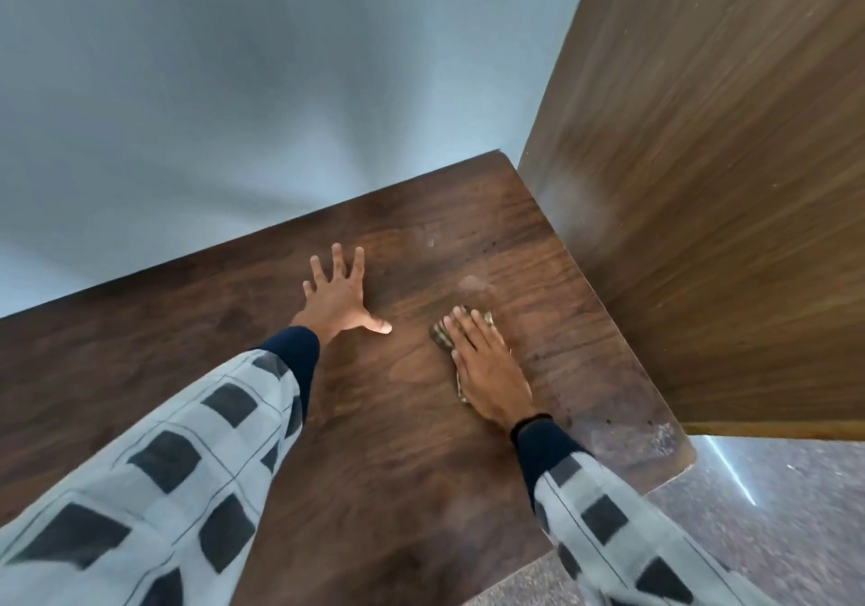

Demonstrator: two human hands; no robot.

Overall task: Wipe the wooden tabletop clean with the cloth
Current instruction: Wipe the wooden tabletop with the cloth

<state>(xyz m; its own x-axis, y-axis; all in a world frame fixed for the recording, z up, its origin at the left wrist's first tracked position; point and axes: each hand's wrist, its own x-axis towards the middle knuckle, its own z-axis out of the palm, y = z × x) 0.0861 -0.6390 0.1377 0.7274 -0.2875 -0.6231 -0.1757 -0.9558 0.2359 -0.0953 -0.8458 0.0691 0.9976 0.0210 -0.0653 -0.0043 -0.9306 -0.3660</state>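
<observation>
1. Dark wooden tabletop (402,418) meets a pale wall (234,90) and a wooden panel (725,184).
2. Left hand (339,299) rests flat, fingers (337,261) spread apart.
3. Right hand (487,366) presses the cloth (441,335) down near the panel, fingers straight and together.

Pale blue-grey painted wall (210,90) is rising at the back. Tall brown wood-grain panel (725,160) is standing upright at right. Speckled grey stone floor (795,535) is showing below it, catching a bright streak.
</observation>
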